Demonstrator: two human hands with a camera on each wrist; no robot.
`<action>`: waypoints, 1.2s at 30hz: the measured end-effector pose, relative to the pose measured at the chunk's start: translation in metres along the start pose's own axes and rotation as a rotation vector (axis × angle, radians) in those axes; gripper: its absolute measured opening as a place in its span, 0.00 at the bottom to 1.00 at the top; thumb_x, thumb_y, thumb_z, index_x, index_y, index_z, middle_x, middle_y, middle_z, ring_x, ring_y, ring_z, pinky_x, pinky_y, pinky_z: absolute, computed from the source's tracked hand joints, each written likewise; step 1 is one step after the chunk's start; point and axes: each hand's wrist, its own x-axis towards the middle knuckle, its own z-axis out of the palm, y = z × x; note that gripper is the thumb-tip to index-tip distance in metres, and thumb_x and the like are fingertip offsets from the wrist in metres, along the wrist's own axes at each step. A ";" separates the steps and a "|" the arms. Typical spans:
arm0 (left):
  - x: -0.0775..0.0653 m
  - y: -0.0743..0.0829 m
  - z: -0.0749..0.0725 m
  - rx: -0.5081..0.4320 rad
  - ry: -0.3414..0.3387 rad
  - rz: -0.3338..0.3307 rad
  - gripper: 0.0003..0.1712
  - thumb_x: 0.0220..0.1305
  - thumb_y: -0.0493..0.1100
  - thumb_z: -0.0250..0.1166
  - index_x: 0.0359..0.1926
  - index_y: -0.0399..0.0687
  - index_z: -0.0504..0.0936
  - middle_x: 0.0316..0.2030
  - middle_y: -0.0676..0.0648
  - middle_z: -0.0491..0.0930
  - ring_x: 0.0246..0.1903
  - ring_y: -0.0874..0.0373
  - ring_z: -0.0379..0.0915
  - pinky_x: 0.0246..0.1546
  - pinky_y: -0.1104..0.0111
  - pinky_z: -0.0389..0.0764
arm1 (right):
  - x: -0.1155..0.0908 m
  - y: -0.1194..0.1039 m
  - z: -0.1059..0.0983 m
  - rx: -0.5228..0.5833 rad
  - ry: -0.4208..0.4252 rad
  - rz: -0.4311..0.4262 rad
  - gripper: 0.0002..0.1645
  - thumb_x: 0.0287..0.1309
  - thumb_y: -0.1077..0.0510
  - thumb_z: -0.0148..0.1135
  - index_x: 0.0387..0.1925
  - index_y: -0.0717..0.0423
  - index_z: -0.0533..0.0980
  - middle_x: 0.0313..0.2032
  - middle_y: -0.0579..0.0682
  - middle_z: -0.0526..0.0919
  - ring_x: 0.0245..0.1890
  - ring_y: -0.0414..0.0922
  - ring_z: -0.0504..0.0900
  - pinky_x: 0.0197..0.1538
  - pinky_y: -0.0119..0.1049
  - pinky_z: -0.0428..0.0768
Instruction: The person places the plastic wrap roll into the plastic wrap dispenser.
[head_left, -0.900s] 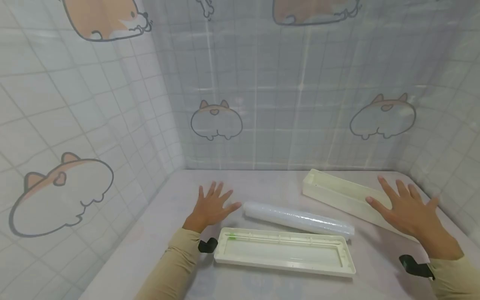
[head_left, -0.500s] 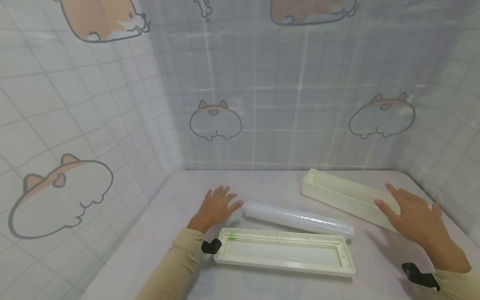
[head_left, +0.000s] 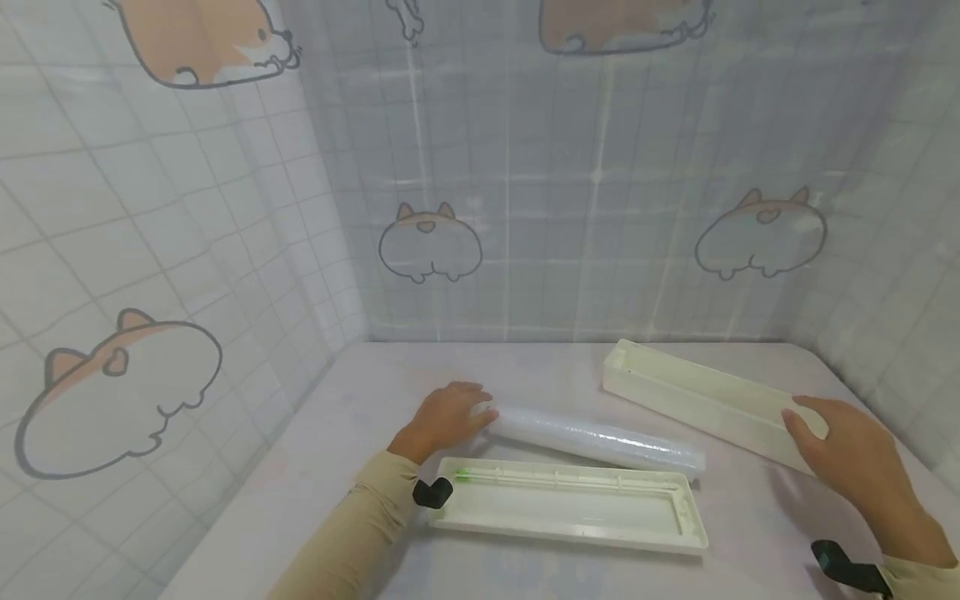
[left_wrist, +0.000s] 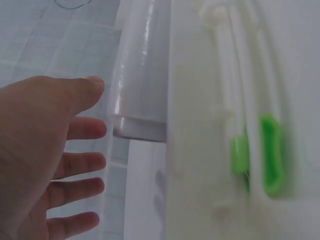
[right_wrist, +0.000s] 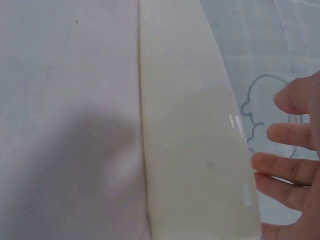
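My left hand (head_left: 447, 418) is at the left end of a roll of plastic wrap (head_left: 600, 435), its fingers spread beyond that end in the left wrist view; whether they touch is hard to tell. Over the right end of a long white open-topped box (head_left: 701, 400) is my right hand (head_left: 851, 446), thumb on the near side. In the right wrist view its loosely bent fingers (right_wrist: 287, 167) lie at the box edge, gripping nothing. Nearest me lies a long white lid (head_left: 570, 508), inner side up, with a green slide cutter (left_wrist: 271, 155) on its rail.
A pale table surface (head_left: 300, 525) carries everything. Tiled-pattern sheeting with cartoon dogs (head_left: 431, 246) encloses the table at the back and both sides. A black wrist mount (head_left: 432, 493) on the left arm overlaps the lid's left corner.
My left hand has moved right to the roll's end, its fingers drawing together. My right hand has lowered and shifted right toward the box's end, its spread fingers closing somewhat. The objects stay put.
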 end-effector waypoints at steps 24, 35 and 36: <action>0.071 0.055 0.007 -0.115 -0.035 0.048 0.25 0.76 0.60 0.51 0.62 0.53 0.81 0.59 0.51 0.80 0.63 0.53 0.71 0.63 0.57 0.72 | -0.014 0.010 -0.001 0.067 0.097 0.236 0.25 0.69 0.55 0.51 0.54 0.74 0.74 0.56 0.78 0.71 0.58 0.75 0.66 0.61 0.70 0.62; 0.084 0.072 0.030 -0.365 -0.036 -0.041 0.23 0.74 0.59 0.55 0.57 0.54 0.84 0.52 0.55 0.84 0.52 0.59 0.78 0.53 0.61 0.78 | -0.015 0.020 0.010 0.145 0.111 0.242 0.27 0.70 0.54 0.50 0.56 0.76 0.73 0.63 0.76 0.68 0.66 0.73 0.61 0.68 0.67 0.54; 0.085 0.073 0.031 -0.371 -0.046 -0.048 0.23 0.74 0.59 0.55 0.57 0.54 0.84 0.52 0.56 0.83 0.53 0.58 0.78 0.53 0.60 0.78 | -0.016 0.021 0.011 0.153 0.114 0.239 0.27 0.70 0.55 0.50 0.57 0.76 0.72 0.64 0.76 0.67 0.66 0.73 0.60 0.69 0.67 0.53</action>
